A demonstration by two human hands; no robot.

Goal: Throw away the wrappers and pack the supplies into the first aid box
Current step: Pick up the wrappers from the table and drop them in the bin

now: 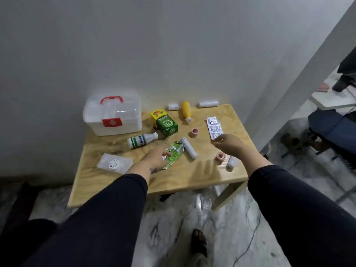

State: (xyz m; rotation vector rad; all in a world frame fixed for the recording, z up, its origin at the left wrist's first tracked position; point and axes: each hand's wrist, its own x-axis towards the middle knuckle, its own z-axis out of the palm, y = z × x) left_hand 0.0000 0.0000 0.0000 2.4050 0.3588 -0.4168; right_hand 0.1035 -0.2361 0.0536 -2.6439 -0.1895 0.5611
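Observation:
A crumpled green wrapper [175, 153] lies at the middle of the wooden table [192, 176]; my left hand [156, 159] has its fingers closed on the wrapper's near edge. My right hand [229, 143] pinches the near end of a silver blister strip [213, 127], which still rests flat. The clear first aid box [112, 114], with a red handle and red cross, stands shut at the back left. Around it lie a green carton [167, 125], a yellow carton [158, 114], a white bottle [141, 141], a yellow bottle [186, 111] and a white tube [189, 148].
White bandage rolls [208, 104] lie along the wall and one [231, 162] lies near the right edge. Two pink tape rolls [194, 132] and a clear packet [114, 163] also sit on the table. A dark chair [331, 130] stands to the right. The floor is marble.

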